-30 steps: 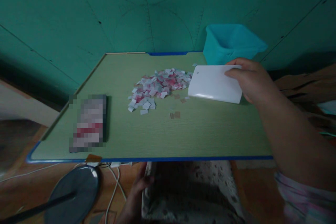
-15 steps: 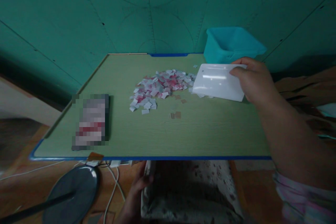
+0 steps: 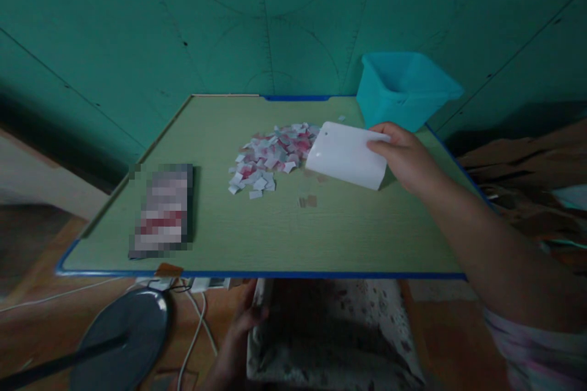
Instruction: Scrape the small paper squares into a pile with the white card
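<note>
My right hand (image 3: pixel 397 153) reaches in from the right and pinches a white plastic scraper (image 3: pixel 346 156) by its right end, thumb on top. The scraper is a thin sheet with a small hole in one corner, tilted over the table. Its left edge meets the right side of a heap of small white and pink paper pieces (image 3: pixel 270 156), hiding some. My left hand (image 3: pixel 247 317) is below the table's front edge, its fingers closed on the left rim of a flower-patterned, fabric-like container (image 3: pixel 385 311). That container's inside is dark.
A turquoise plastic bin (image 3: pixel 394 101) stands at the table's back right corner. On the left of the green table (image 3: pixel 229 238) lies a pixelated flat object (image 3: pixel 165 211). A round dark base with a pole (image 3: pixel 123 324) and white cables (image 3: pixel 199 324) are on the floor.
My right hand has moved the scraper left and a little toward me, against the heap's right side. My left hand and the patterned container have stayed in place.
</note>
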Action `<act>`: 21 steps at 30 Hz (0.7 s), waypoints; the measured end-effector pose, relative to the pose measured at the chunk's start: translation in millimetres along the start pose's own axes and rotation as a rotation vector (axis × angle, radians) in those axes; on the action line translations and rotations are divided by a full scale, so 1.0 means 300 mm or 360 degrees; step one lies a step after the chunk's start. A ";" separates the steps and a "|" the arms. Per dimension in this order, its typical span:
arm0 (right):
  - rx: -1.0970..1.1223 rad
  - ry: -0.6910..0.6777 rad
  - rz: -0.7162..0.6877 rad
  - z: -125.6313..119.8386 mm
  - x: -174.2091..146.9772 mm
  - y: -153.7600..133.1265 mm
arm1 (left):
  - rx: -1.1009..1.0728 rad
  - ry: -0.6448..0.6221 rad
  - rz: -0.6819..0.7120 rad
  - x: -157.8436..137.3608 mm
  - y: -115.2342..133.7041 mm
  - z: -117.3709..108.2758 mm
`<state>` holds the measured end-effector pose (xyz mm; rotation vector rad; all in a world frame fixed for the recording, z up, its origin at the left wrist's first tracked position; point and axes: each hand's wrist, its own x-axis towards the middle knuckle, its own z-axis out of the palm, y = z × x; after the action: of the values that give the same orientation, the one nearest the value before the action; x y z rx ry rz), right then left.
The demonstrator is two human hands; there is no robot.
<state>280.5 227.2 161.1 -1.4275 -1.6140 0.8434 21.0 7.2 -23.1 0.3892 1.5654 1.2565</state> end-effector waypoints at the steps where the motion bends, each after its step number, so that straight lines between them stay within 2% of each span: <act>1: 0.0022 -0.0052 0.0023 0.000 -0.001 -0.001 | -0.0033 -0.0011 0.0009 -0.002 0.004 0.004; 5: 0.0100 -0.0211 0.0086 0.001 -0.011 -0.016 | -0.0182 -0.0156 -0.0030 -0.009 0.020 0.015; 9: 0.0223 -0.0034 0.0089 -0.006 -0.001 -0.007 | -0.0227 -0.0151 -0.0047 -0.014 0.032 0.015; 12: 0.0153 0.0057 0.0060 -0.008 0.014 0.016 | -0.0190 -0.0148 -0.0070 -0.019 0.044 0.015; 17: 0.0010 -0.0027 0.0005 0.003 0.006 0.018 | -0.0214 -0.0236 -0.0165 -0.037 0.076 0.035; 21: 0.0018 -0.0115 0.0056 0.006 -0.006 -0.001 | -0.0268 -0.0295 -0.0145 -0.039 0.079 0.042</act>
<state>279.0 225.3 160.3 -1.4357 -1.6394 0.9327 28.5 14.1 4.3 0.3135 1.2965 1.2347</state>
